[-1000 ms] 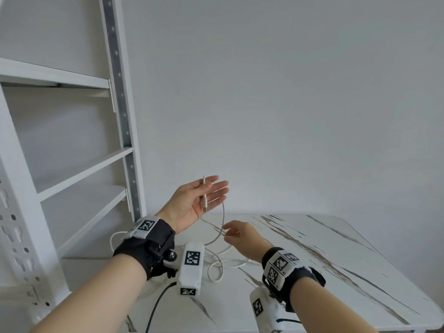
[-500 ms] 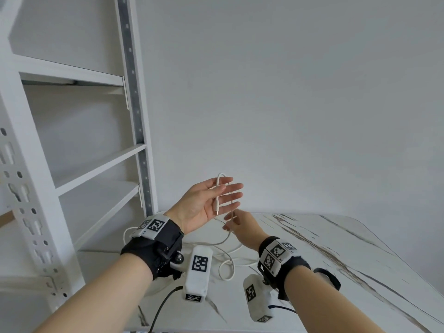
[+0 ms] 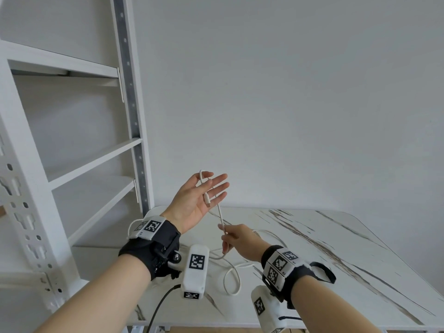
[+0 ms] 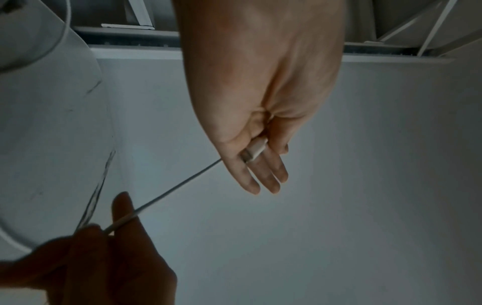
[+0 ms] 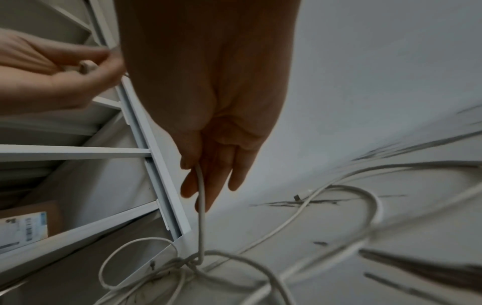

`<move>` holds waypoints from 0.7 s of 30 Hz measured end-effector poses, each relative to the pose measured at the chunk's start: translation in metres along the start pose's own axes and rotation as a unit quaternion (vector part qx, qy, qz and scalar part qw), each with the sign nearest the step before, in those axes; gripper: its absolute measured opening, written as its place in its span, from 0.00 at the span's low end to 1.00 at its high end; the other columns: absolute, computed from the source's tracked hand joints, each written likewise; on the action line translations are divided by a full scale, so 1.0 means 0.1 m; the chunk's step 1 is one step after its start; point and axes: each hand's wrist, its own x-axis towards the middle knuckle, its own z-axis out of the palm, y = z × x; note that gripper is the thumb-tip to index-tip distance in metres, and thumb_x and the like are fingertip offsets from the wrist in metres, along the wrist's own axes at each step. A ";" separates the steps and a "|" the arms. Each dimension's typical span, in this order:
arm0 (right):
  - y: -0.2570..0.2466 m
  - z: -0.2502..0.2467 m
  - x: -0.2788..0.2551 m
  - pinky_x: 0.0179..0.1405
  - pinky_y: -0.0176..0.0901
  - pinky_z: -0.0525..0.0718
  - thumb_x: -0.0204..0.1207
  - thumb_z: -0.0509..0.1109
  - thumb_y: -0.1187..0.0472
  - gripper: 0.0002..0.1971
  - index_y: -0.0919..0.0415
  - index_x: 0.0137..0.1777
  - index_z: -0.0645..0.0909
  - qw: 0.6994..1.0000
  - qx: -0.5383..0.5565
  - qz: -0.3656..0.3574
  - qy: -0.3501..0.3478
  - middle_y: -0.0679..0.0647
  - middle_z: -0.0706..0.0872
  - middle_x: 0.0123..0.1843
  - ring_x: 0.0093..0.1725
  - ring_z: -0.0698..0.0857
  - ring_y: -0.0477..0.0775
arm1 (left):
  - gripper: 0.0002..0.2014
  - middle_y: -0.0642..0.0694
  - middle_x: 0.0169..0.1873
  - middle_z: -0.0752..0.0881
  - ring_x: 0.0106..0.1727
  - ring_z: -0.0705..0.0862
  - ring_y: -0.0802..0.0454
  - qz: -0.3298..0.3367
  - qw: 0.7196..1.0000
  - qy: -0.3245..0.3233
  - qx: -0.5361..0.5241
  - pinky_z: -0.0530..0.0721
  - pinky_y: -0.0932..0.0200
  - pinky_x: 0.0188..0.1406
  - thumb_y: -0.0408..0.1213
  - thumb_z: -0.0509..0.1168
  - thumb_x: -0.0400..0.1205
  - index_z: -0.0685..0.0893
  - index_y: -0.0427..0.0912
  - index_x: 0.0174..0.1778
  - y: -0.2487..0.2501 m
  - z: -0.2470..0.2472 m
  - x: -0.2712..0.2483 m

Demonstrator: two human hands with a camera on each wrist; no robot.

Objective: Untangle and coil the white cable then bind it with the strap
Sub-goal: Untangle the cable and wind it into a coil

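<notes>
My left hand (image 3: 211, 186) is raised palm-up above the table's back edge. The white cable (image 3: 219, 212) loops over its thumb, and the plug (image 4: 254, 149) is held between thumb and fingers. From there the cable runs straight down to my right hand (image 3: 225, 234), which pinches it between thumb and fingers (image 5: 198, 185). Below that hand the cable drops into tangled loops (image 3: 231, 280) on the table. I cannot make out a separate binding strap.
The marble-patterned table (image 3: 336, 236) stretches to the right. A white metal shelf unit (image 3: 96, 159) stands close on the left, with a cardboard box (image 5: 26, 225) on a low shelf. A black loop (image 3: 322, 270) hangs by my right wristband.
My right hand rose close under the left hand, then slid back down the cable, and the stretch between the hands now runs straight. The left hand stays raised holding the plug end.
</notes>
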 end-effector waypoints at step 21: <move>-0.24 -0.30 0.14 0.30 0.27 0.73 0.85 0.59 0.59 0.13 0.61 0.57 0.85 0.986 -0.116 -0.123 0.005 0.39 0.77 0.27 0.27 0.72 0.47 | 0.11 0.32 0.57 0.87 0.57 0.87 0.39 -0.047 0.983 0.058 0.168 0.79 0.48 0.67 0.24 0.53 0.86 0.76 0.36 0.60 -0.17 -0.37 0.23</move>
